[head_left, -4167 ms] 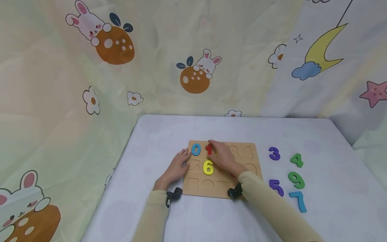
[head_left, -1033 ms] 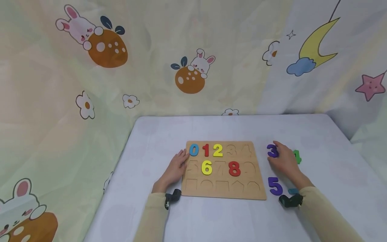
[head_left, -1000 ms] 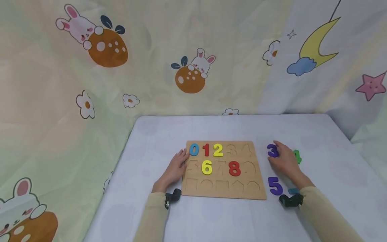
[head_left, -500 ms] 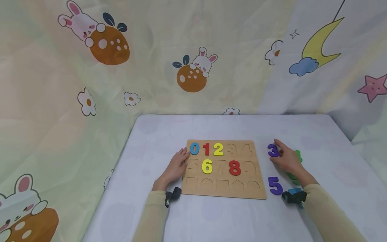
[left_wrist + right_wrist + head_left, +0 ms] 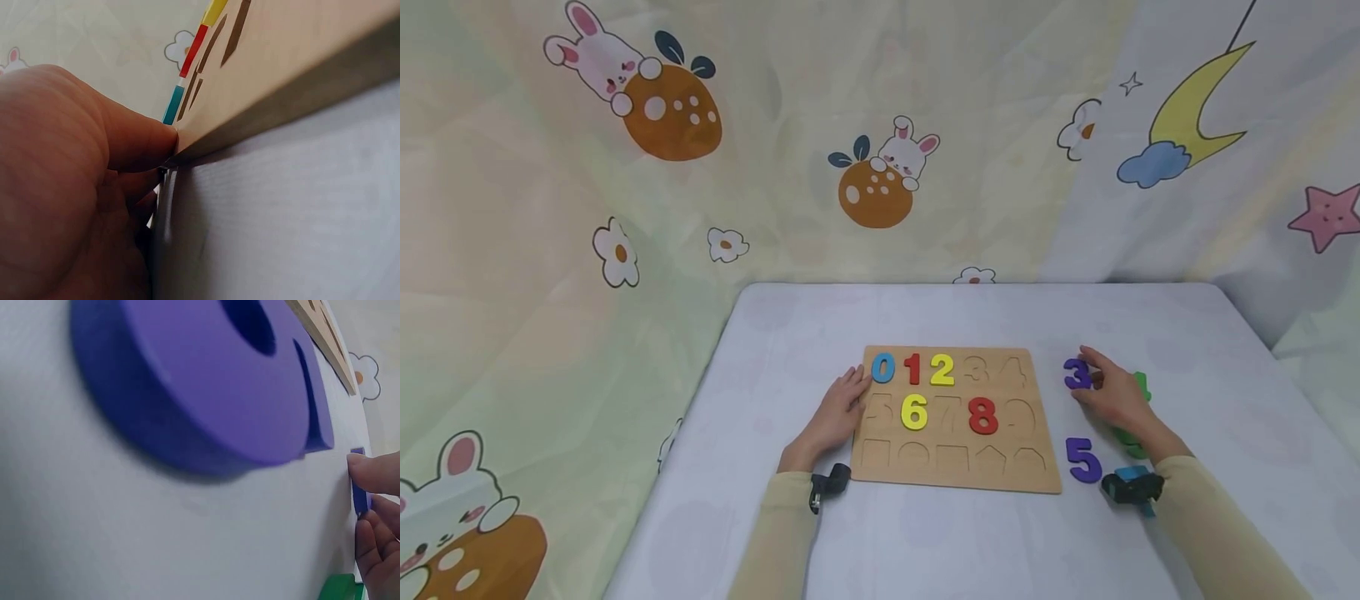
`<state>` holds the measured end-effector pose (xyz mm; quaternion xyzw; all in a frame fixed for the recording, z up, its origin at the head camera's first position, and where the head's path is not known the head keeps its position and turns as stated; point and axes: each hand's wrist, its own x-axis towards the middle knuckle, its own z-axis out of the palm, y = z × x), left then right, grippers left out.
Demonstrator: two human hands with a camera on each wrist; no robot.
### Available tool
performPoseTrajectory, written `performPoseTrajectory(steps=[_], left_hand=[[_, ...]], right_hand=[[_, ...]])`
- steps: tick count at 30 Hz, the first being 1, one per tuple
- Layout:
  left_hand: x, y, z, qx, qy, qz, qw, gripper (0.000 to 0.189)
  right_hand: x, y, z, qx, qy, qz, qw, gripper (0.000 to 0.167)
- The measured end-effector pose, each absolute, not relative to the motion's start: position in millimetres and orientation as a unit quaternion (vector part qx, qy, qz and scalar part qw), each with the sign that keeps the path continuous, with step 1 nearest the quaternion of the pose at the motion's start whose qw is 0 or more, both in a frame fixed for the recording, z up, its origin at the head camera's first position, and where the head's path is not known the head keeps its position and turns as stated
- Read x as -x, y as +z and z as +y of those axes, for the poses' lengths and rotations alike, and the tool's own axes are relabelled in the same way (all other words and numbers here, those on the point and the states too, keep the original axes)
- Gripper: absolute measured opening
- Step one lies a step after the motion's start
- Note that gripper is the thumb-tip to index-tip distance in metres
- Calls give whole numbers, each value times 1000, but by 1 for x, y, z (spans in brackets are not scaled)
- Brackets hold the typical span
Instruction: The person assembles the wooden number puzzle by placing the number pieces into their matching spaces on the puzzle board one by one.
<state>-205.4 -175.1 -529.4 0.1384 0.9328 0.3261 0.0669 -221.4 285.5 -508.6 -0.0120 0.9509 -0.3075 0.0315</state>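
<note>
**Your right hand [image 5: 1117, 397] has the purple 3 [image 5: 1079, 374]**

Thumb and fingers pinch it on the table [image 5: 955, 542], right of the board [image 5: 951, 438]; your left hand [image 5: 832, 415], fingers outstretched, touches the board's edge. Likely the pick-up; next probably needs lifting toward the 3-shaped outline [image 5: 976, 369].

Beige sleeves [image 5: 778, 533], black wrist cameras [image 5: 831, 481], apparently rounded
</note>
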Motion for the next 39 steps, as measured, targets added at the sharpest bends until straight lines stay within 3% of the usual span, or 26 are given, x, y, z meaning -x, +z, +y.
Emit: performPoseTrajectory(steps=[14,23,39], left_hand=[[205,-528,-176,-138,322,934,67,49],[209,-527,-175,-143,318,935,68,49],[204,-527,-175,-136,329,932,67,49]], right_hand=[[218,-511,281,9,-318,948,20,71],[223,-513,276,7,-308,951,-6,73],[226,-504,246,19,-345,939,-2,72]])
